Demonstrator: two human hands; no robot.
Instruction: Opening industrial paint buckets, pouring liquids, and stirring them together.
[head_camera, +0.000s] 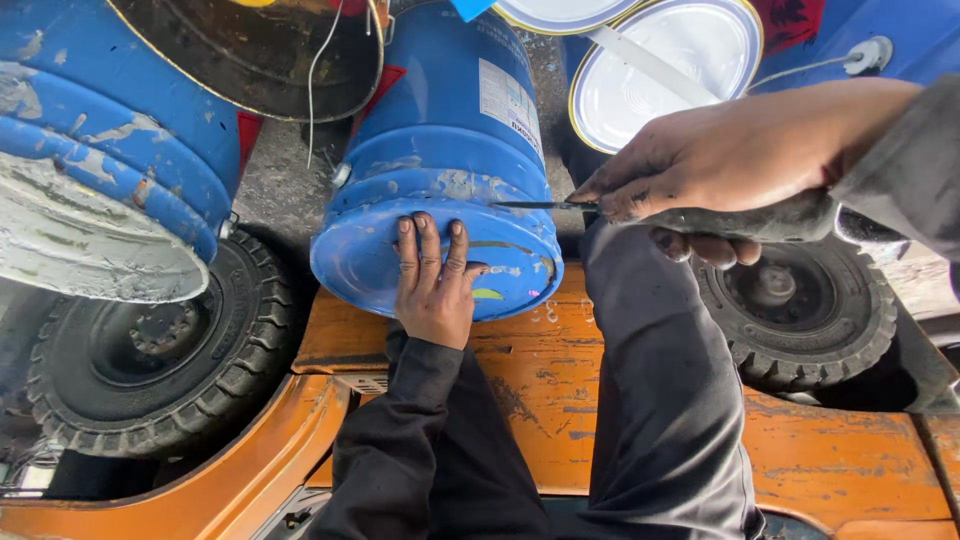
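Note:
A blue plastic bucket (440, 130) lies on its side with its bottom facing me. My left hand (433, 280) presses flat on the bucket's bottom, fingers spread. My right hand (730, 160) grips a dark-handled knife (545, 206), whose thin blade points left and touches the bucket's right side near the bottom rim. Both hands are grimy, and dark sleeves cover my arms.
An orange, worn vehicle body (560, 400) lies under my legs, with black tyres at left (150, 350) and right (800, 300). A larger paint-caked blue bucket (100, 150) sits at left. White round lids (680, 60) and a dark pail (260, 50) lie behind.

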